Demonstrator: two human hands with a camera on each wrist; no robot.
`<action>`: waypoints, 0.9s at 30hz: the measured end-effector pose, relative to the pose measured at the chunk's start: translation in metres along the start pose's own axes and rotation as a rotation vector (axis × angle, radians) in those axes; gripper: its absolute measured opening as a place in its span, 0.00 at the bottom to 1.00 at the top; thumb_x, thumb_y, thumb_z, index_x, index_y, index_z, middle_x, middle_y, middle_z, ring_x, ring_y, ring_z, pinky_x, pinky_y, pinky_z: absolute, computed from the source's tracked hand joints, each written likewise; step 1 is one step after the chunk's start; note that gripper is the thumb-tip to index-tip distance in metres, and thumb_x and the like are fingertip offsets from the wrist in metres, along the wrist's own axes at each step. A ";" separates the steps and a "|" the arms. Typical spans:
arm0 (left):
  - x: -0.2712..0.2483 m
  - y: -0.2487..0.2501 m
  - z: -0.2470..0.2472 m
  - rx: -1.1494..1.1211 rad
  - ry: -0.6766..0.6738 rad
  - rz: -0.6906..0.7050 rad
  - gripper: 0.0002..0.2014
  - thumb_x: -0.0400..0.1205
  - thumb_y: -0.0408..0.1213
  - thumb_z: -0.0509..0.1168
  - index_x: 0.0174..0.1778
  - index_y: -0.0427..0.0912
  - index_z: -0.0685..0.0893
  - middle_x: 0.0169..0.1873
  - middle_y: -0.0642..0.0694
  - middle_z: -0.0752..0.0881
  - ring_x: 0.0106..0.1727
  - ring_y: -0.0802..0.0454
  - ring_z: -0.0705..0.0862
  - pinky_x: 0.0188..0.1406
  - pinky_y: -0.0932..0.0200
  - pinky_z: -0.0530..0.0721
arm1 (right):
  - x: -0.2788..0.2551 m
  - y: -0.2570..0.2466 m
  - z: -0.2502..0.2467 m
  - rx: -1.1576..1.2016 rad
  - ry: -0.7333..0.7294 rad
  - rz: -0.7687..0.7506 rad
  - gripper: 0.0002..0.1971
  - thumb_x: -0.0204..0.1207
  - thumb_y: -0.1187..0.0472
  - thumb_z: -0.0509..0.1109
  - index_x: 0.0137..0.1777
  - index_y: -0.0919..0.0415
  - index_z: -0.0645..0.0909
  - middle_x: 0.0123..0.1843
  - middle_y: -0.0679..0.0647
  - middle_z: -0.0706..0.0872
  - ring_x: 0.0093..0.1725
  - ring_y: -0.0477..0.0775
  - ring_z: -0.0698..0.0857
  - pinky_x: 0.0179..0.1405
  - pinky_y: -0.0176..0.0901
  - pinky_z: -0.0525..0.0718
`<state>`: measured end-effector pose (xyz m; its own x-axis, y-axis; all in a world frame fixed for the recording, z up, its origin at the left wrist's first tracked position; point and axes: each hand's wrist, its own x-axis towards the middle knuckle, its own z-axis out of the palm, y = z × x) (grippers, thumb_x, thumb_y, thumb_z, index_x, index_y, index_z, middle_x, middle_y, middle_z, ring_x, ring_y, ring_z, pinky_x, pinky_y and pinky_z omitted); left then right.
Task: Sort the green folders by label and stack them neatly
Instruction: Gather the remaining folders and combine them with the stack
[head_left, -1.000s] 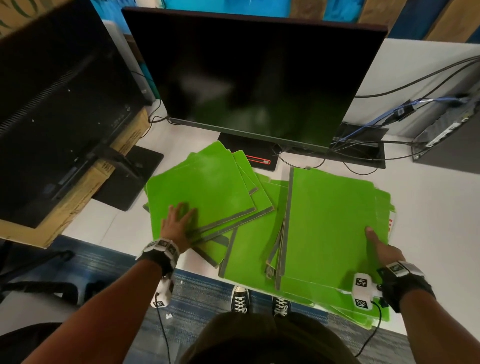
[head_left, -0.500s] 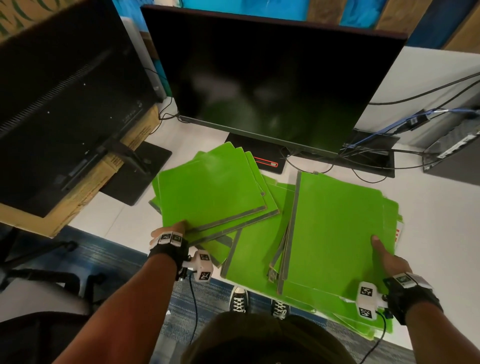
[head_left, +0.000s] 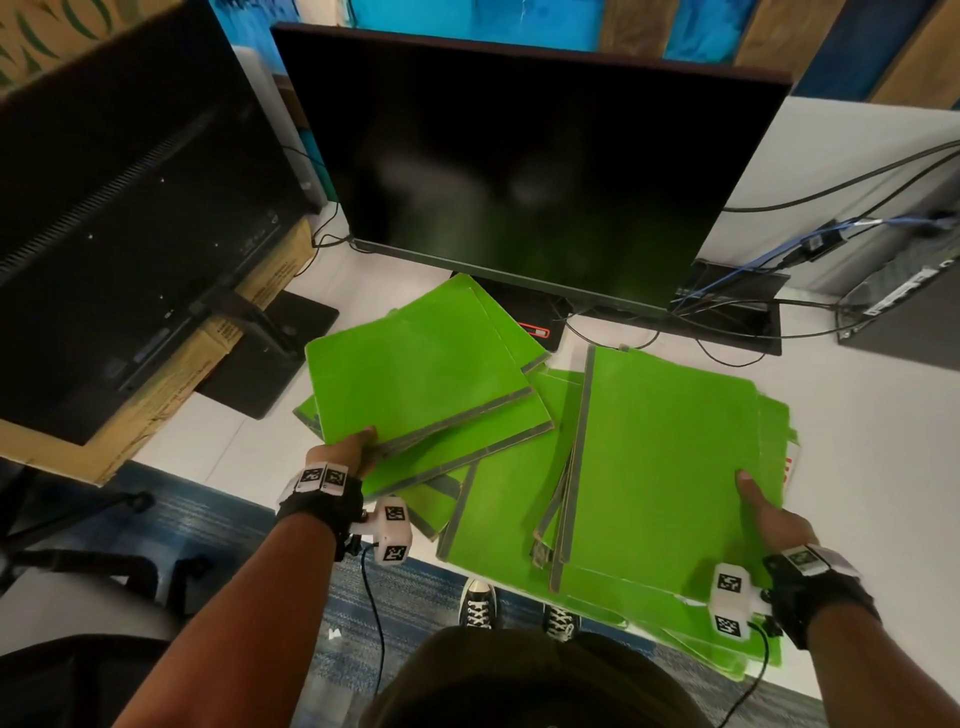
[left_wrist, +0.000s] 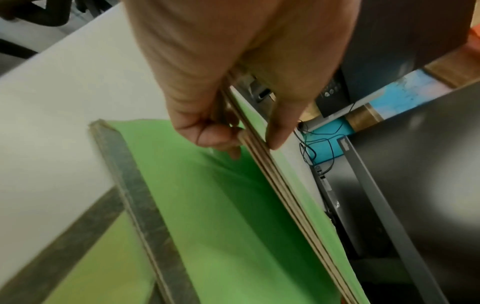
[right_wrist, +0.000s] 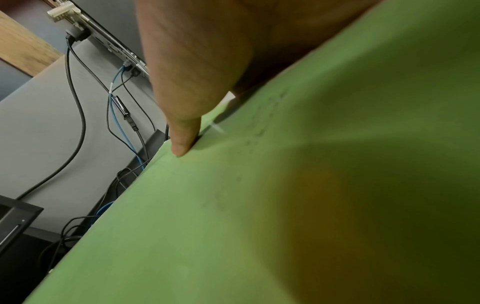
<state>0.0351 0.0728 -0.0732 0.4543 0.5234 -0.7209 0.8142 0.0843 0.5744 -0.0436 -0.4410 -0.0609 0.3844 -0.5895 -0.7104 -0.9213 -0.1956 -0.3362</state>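
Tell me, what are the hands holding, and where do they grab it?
The left hand pinches a few green folders by their near edge. The right hand grips the right stack of folders at its near right edge, thumb on top.

left pile (head_left: 415, 374) – beside right pile (head_left: 660, 457) | monitor (head_left: 519, 166) behind

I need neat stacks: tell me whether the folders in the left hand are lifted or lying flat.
Lifted at the near edge. The left hand pinches the folders, tilting them above the one beneath.
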 end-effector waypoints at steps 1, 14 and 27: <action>0.001 0.002 0.001 -0.037 -0.017 -0.005 0.27 0.63 0.50 0.81 0.50 0.34 0.88 0.35 0.40 0.90 0.33 0.45 0.86 0.41 0.56 0.84 | 0.000 0.000 0.000 -0.004 -0.002 0.001 0.52 0.66 0.24 0.62 0.71 0.75 0.73 0.69 0.75 0.77 0.62 0.73 0.80 0.64 0.64 0.76; -0.012 0.009 0.000 -0.736 -0.065 0.033 0.10 0.84 0.42 0.67 0.57 0.42 0.82 0.61 0.38 0.84 0.59 0.41 0.84 0.58 0.48 0.83 | -0.002 0.000 0.001 -0.014 0.001 -0.011 0.52 0.66 0.24 0.61 0.70 0.74 0.73 0.68 0.75 0.77 0.61 0.73 0.80 0.63 0.62 0.77; 0.001 0.027 -0.009 -0.609 0.396 0.149 0.26 0.84 0.46 0.55 0.74 0.34 0.72 0.68 0.32 0.80 0.65 0.35 0.82 0.62 0.44 0.83 | 0.008 0.007 0.003 -0.049 0.028 -0.012 0.83 0.17 0.10 0.49 0.67 0.73 0.76 0.65 0.74 0.80 0.57 0.72 0.82 0.58 0.61 0.80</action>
<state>0.0542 0.0836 -0.0546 0.2858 0.8231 -0.4906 0.3568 0.3838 0.8517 -0.0465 -0.4443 -0.0706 0.3946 -0.6084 -0.6886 -0.9185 -0.2406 -0.3138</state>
